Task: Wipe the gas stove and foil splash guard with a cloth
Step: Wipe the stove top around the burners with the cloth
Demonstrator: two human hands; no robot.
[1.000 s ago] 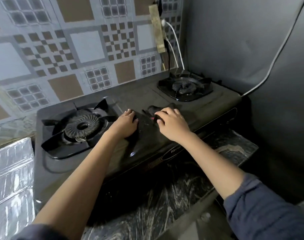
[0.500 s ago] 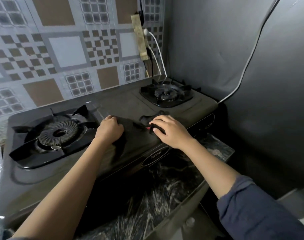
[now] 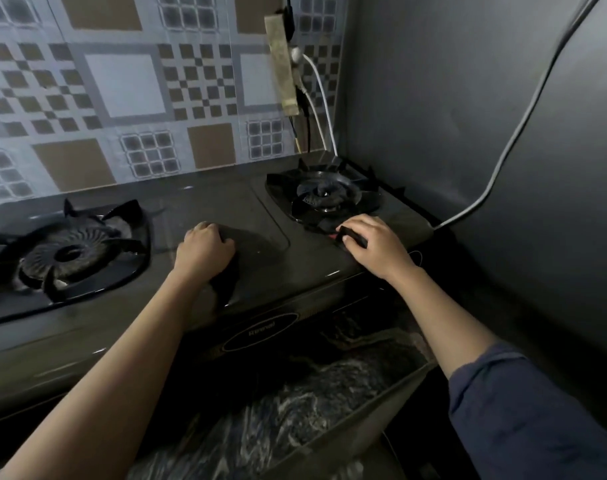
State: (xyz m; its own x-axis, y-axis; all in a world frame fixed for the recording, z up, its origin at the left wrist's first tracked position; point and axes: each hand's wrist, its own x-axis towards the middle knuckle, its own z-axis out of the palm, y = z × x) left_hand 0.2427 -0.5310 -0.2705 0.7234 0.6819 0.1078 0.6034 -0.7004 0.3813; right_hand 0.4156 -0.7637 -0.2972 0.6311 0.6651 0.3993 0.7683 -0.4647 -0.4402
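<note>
Sleeve: a rolled dark blue sleeve (image 3: 523, 420) covers the right upper forearm at the near right; the left forearm is bare.
Counter: a dark marbled counter (image 3: 295, 420) runs under the front of the stove.
Gas stove: a dark, glossy two-burner gas stove (image 3: 295, 258) sits on the counter, with an oval badge (image 3: 260, 332) on its front panel; the lettering is too blurred to read.
Left hand: the left hand (image 3: 203, 252) rests on the flat middle panel of the stove top, fingers curled under into a loose fist, knuckles up.
Right hand: the right hand (image 3: 378, 249) presses down at the stove's right front, fingers bent around the cloth.
Cloth: the dark cloth (image 3: 351, 234), with a small red patch at its edge, lies bunched under the right hand, just in front of the right burner's tray.
Left burner: the left burner (image 3: 66, 254) sits under its black pan support.
Right burner: the right burner (image 3: 324, 197) stands farther back, near the corner.
Back wall: patterned tiles (image 3: 122, 84) in grey, brown and white.
Corner: a pale strip (image 3: 281, 64) hangs on the tiles with a white cable (image 3: 324, 105) running down from it.
Right wall: plain grey wall (image 3: 416, 98) crossed by a grey cable (image 3: 516, 123) that drops towards the stove's far right edge.
</note>
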